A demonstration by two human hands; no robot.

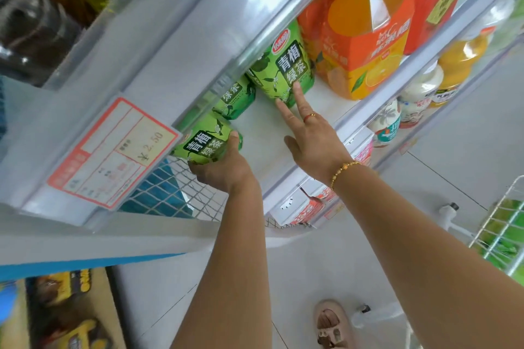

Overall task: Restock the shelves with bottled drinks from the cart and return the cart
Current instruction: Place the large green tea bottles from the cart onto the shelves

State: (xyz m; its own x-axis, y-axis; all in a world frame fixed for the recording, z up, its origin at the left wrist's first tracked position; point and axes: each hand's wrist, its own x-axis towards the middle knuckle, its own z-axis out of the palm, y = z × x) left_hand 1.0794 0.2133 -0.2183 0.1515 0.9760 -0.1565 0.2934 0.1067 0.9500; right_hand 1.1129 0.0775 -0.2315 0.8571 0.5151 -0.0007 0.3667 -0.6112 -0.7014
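Left hand gripped a green tea bottle from below, feeding it onto the shelf at the front of the row. Right hand was spread wide, two fingertips touching another green bottle, likely nudging it back for room. A third green bottle sat between. Bottle tops were hidden behind the upper shelf edge. Cart was cut off at right, green stock inside.

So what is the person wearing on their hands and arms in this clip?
Both forearms are bare, with no sleeves or gloves in view. The right hand has a red and gold ring on one finger and a gold beaded bracelet at the wrist. The left hand shows no jewellery.
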